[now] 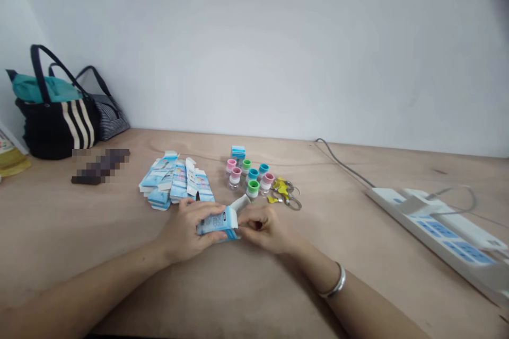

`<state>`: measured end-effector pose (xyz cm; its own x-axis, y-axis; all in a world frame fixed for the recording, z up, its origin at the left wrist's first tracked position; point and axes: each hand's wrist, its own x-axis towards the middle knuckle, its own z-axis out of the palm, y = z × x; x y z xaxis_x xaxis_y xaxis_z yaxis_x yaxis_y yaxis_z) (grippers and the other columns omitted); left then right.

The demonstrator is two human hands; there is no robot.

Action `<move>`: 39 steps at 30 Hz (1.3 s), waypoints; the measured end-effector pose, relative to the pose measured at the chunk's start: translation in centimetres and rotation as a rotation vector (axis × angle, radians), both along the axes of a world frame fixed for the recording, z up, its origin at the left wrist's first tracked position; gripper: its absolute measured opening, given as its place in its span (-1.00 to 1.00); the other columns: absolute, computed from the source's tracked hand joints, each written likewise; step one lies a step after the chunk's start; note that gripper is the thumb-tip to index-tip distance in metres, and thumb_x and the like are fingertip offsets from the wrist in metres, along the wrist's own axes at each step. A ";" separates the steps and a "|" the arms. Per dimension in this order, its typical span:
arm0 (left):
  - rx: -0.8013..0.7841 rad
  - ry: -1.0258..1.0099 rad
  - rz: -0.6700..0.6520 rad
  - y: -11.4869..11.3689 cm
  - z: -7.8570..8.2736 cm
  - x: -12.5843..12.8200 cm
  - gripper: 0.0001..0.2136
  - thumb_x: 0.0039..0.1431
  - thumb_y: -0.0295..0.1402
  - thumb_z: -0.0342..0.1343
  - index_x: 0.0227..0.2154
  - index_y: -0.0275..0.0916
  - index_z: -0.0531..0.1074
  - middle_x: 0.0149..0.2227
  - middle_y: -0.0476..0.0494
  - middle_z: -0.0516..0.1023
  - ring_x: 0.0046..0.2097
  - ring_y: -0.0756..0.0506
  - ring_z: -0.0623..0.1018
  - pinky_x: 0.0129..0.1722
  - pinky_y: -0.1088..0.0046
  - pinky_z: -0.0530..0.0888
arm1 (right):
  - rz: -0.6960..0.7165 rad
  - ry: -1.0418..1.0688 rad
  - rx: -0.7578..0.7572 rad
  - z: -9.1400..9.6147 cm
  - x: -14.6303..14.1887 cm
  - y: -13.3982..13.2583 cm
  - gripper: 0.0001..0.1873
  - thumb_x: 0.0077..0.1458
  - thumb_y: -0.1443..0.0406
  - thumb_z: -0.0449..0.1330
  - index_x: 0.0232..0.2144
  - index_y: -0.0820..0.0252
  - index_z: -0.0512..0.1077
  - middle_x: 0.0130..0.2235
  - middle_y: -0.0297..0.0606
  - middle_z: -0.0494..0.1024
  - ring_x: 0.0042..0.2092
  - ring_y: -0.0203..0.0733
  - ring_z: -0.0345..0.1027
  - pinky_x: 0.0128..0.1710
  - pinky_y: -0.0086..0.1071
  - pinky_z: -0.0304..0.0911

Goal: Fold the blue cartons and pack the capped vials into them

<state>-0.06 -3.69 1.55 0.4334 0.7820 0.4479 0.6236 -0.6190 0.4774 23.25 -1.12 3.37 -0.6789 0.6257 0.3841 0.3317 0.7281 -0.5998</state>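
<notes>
My left hand (186,230) grips a small blue and white carton (218,224) at the table's middle, fingers wrapped round it. My right hand (264,229) is closed at the carton's open end, pinching near its white flap (240,203); a silver bangle sits on that wrist. Just beyond lies a pile of several flat blue and white cartons (175,180). To its right stand several small clear bottles with pink, green and teal caps (249,175), one folded carton (238,152) behind them, and yellow tags on metal rings (284,192).
A white power strip (437,225) with its cable runs along the right of the wooden table (358,254). A black striped bag (55,116) and a grey bag stand at the back left against the wall. A blurred dark object (99,166) lies near them.
</notes>
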 end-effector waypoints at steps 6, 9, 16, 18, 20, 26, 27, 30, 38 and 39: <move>-0.013 0.044 0.029 -0.1 0.0 -0.2 -0.64 0.04 -0.11 0.17 -0.08 -0.03 0.40 0.00 -0.11 0.51 0.01 -0.23 0.48 0.03 0.08 0.22 | -0.084 0.059 0.040 1.8 2.9 1.1 -0.85 0.05 0.26 0.16 -0.49 0.20 0.42 -0.47 -0.31 0.35 -0.46 -0.32 0.20 -0.52 -0.45 0.15; 0.010 0.064 0.022 -0.2 0.0 -0.1 -0.64 0.05 -0.12 0.17 -0.07 -0.04 0.41 -0.01 -0.11 0.51 0.00 -0.22 0.48 0.04 0.06 0.20 | -0.175 0.177 0.020 2.5 3.9 1.8 -0.85 0.06 0.26 0.14 -0.50 0.20 0.34 -0.25 -0.19 0.38 -0.32 -0.25 0.28 -0.46 -0.42 0.22; 0.100 0.111 -0.005 -0.3 0.4 -0.6 -0.54 0.00 -0.15 0.20 0.00 -0.09 0.36 0.05 -0.17 0.42 0.04 -0.24 0.43 0.02 0.12 0.30 | -0.442 0.102 0.132 3.2 5.1 2.4 -0.92 0.05 0.34 0.10 -0.47 0.18 0.27 -0.34 -0.29 0.33 -0.50 -0.38 0.17 -0.51 -0.44 0.17; 0.098 0.121 -0.021 -0.4 0.6 -0.8 -0.51 -0.03 -0.18 0.21 0.01 -0.09 0.34 0.06 -0.17 0.41 0.03 -0.22 0.43 0.02 0.16 0.34 | -0.452 0.026 0.184 2.7 4.9 2.5 -0.94 0.06 0.35 0.10 -0.46 0.18 0.28 -0.33 -0.27 0.33 -0.48 -0.35 0.20 -0.48 -0.43 0.19; 0.076 0.128 -0.045 -0.5 0.9 -1.0 -0.51 -0.03 -0.24 0.21 0.02 -0.09 0.32 0.04 -0.14 0.42 0.00 -0.19 0.45 0.01 0.20 0.37 | -0.441 -0.022 0.218 2.1 4.4 2.6 -0.94 0.06 0.35 0.09 -0.45 0.18 0.29 -0.34 -0.26 0.33 -0.47 -0.33 0.22 -0.45 -0.41 0.21; 0.011 0.133 -0.084 -0.5 1.1 -1.1 -0.47 -0.10 -0.41 0.16 0.03 -0.08 0.31 0.02 -0.09 0.43 -0.03 -0.16 0.48 -0.01 0.26 0.42 | -0.433 -0.052 0.279 0.0 2.8 3.5 -0.97 0.09 0.34 0.07 -0.40 0.16 0.28 -0.30 -0.23 0.36 -0.41 -0.26 0.28 -0.38 -0.36 0.24; 0.007 0.134 -0.084 -0.6 1.1 -1.1 -0.47 -0.11 -0.42 0.15 0.03 -0.08 0.31 0.03 -0.09 0.43 -0.03 -0.16 0.48 -0.01 0.25 0.42 | -0.438 -0.056 0.287 -0.2 2.6 3.6 -0.98 0.09 0.33 0.07 -0.36 0.16 0.29 -0.29 -0.22 0.37 -0.39 -0.25 0.29 -0.37 -0.35 0.25; -0.009 0.143 -0.086 -0.6 1.3 -1.2 -0.44 -0.13 -0.45 0.12 0.03 -0.07 0.30 0.03 -0.08 0.43 -0.02 -0.16 0.47 0.01 0.25 0.41 | -0.511 -0.037 0.319 -0.2 2.3 3.5 -0.81 0.07 0.31 0.11 -0.21 0.17 0.30 -0.21 -0.16 0.39 -0.38 -0.23 0.30 -0.36 -0.34 0.24; -0.063 0.194 -0.086 -0.8 2.0 -1.8 -0.35 -0.14 -0.47 0.10 0.11 -0.07 0.20 0.07 -0.08 0.40 -0.01 -0.16 0.48 0.03 0.25 0.41 | -0.021 -0.342 -0.052 2.7 2.1 -0.2 -0.77 -0.10 0.15 0.30 -0.51 0.20 0.45 -0.58 -0.44 0.34 -0.55 -0.41 0.10 -0.56 -0.51 -0.02; -0.063 0.197 -0.090 -0.7 1.9 -1.9 -0.36 -0.13 -0.46 0.11 0.11 -0.08 0.20 0.06 -0.09 0.41 -0.02 -0.17 0.49 0.02 0.25 0.41 | 0.043 -0.400 -0.127 2.9 1.8 -0.6 -0.79 -0.15 0.18 0.33 -0.50 0.20 0.48 -0.57 -0.45 0.37 -0.55 -0.42 0.11 -0.56 -0.53 -0.02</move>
